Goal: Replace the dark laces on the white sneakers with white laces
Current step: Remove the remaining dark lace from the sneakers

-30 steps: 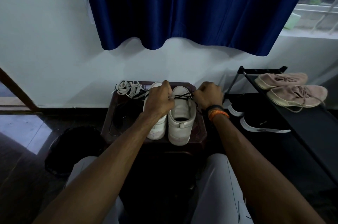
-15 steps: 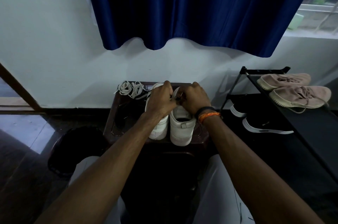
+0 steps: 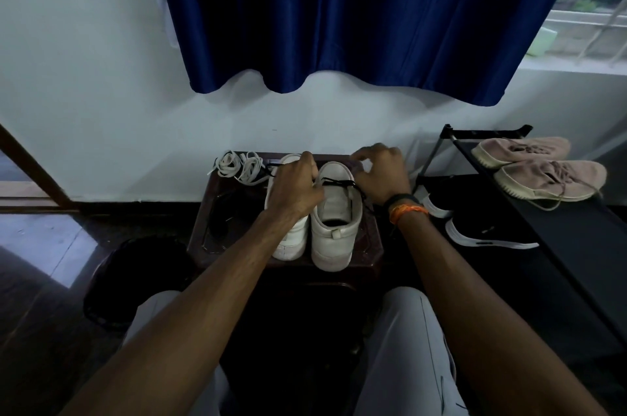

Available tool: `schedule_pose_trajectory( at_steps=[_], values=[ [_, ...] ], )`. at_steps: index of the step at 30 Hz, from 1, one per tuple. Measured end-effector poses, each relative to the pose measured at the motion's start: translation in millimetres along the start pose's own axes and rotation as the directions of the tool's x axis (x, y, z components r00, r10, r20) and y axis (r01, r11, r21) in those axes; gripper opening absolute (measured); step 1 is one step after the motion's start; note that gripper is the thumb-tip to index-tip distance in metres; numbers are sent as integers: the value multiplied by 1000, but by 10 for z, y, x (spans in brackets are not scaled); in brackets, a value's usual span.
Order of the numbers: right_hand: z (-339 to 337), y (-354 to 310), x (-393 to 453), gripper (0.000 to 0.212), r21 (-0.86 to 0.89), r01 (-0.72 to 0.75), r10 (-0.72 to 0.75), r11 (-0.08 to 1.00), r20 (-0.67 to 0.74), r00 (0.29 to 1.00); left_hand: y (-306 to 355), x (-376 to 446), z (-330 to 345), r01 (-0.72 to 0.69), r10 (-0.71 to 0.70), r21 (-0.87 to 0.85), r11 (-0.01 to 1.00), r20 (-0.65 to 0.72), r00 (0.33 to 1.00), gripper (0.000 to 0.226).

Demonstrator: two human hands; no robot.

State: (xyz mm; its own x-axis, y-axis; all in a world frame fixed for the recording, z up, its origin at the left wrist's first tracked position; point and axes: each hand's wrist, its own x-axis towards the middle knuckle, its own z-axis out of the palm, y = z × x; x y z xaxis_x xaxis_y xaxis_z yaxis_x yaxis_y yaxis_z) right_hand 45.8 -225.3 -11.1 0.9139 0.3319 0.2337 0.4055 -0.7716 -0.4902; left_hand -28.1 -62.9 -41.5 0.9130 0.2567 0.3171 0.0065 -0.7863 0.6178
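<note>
Here both forearms reach out over the white sneakers (image 3: 334, 212): left hand (image 3: 295, 188) fingers pinch the dark lace (image 3: 337, 182), right hand (image 3: 381, 174) fingers curled at the toe, grip unclear.

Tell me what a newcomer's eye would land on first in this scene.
First, the two hands, left hand and right hand, working a dark lace on the right-hand one of the white sneakers that stand on a dark stool in the middle. Then the blue curtain hanging across the top, and the loose white laces bundled at the stool's far left corner.
</note>
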Motion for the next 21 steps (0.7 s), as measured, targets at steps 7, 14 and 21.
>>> schedule_pose_trajectory(
  at_steps=[7, 14, 21],
  values=[
    [256, -228, 8, 19, -239, 204, -144, 949, 246, 958, 32, -14, -41, -9, 9, -17, 1000, 0, 1000, 17],
    [164, -78, 23, 13, -28, -62, 60, 998, -48, 997, 11, -15, -18, 7, -7, -2, 1000, -9, 1000, 17],
    [7, 107, -11, 22, -74, -179, 174, 981, -75, 982, 17, -16, -4, 23, -23, -2, 1000, 0, 1000, 18]
  ],
)
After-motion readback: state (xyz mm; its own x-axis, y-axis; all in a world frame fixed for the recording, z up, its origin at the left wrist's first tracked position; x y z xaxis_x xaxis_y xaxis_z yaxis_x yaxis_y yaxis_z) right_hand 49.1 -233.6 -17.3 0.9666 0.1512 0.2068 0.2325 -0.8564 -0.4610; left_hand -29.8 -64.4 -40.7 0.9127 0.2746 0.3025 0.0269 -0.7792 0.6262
